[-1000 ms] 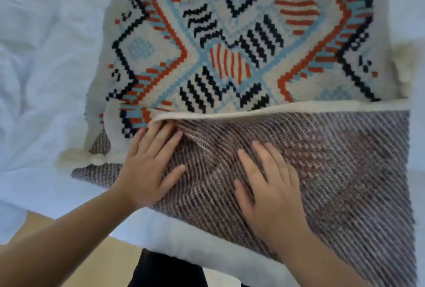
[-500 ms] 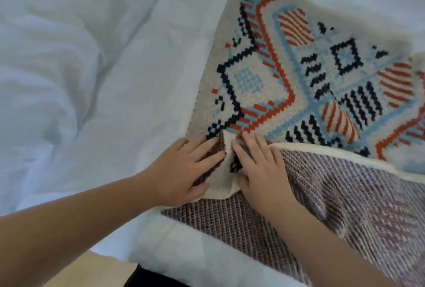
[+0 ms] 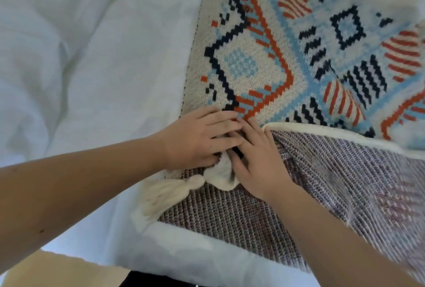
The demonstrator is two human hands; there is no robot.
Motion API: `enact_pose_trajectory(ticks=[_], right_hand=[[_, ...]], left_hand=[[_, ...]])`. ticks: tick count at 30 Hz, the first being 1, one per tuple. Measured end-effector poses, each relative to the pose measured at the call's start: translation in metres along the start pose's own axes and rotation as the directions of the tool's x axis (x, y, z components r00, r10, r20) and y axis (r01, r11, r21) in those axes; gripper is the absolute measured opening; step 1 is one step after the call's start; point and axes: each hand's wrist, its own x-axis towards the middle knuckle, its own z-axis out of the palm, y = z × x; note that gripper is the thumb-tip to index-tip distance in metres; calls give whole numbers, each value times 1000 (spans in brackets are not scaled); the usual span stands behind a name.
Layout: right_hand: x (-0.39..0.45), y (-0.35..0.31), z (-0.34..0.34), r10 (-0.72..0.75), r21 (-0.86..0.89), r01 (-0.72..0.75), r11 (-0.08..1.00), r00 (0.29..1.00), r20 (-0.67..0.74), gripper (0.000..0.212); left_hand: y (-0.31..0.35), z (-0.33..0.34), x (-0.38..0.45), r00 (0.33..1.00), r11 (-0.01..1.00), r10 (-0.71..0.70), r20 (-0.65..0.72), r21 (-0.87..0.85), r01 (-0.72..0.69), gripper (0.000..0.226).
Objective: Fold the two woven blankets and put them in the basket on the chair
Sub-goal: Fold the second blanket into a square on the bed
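Head view, reading from the left: I see a rumpled white duvet (image 3: 87,61) covering the bed, and a strip of tan floor (image 3: 62,270) in the bottom corner. My left hand (image 3: 195,139) comes in over the duvet with its fingers laid out fairly straight, pressing down on the near left corner of the woven blanket (image 3: 299,61). Just below that hand a cream tassel (image 3: 165,192) trails from the blanket corner onto the duvet. A bunched cream hem corner (image 3: 222,171) sits between my two hands, touching both; I cannot tell whether either thumb pinches it. My right hand (image 3: 257,160) lies beside the left, fingertips meeting it, fingers extended and flat on the fabric. The blanket lies on the bed, spreading up and to the right, its patterned face showing orange, navy and light blue shapes on cream. Its near part is folded over, so the grey-brown striped underside (image 3: 333,183) faces up, with a cream edge (image 3: 322,132) running rightward along the fold line. My right forearm crosses that underside.
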Motion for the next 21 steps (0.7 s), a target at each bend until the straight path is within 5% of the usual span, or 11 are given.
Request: enact_pose_trajectory(ticks=[2,4,5,7,9,10,12,14,17,21], right_hand=[[-2,1,-6,10,144,8,989,992,-124,49],[-3,0,-16,-21,249,84,965,969,-246,50],[0,-2,-20,-48,260,128,957,955,-291,54],[11,-11,-30,-61,194,136,972,934,-352,52],[34,-17,-37,-20,87,63,994,906,-423,32],[48,-20,-39,-7,55,36,998,891,-455,22],[78,-20,-43,26,15,-22,1000,880,-474,22],[103,-11,-45,46,-32,-68,997,891,-452,23],[118,0,-42,158,-100,-186,978,958,-238,24],[120,-7,-44,121,-32,-126,991,985,-119,61]], left_hand=[[4,-3,8,990,998,-22,-141,-68,13,22],[9,-12,16,938,902,-327,-112,-334,274,20],[6,-19,20,839,759,-540,-73,-473,447,17],[-11,-28,31,509,385,-860,26,-620,684,16],[-35,-38,41,235,35,-949,209,-673,739,22],[-43,-41,44,168,-104,-937,306,-705,701,23],[-46,-43,47,139,-303,-857,497,-703,644,27],[-36,-41,41,168,-366,-758,631,-623,691,33],[-14,-34,27,280,-294,-660,697,-583,758,27],[11,-25,2,375,-240,-559,740,-576,781,61]])
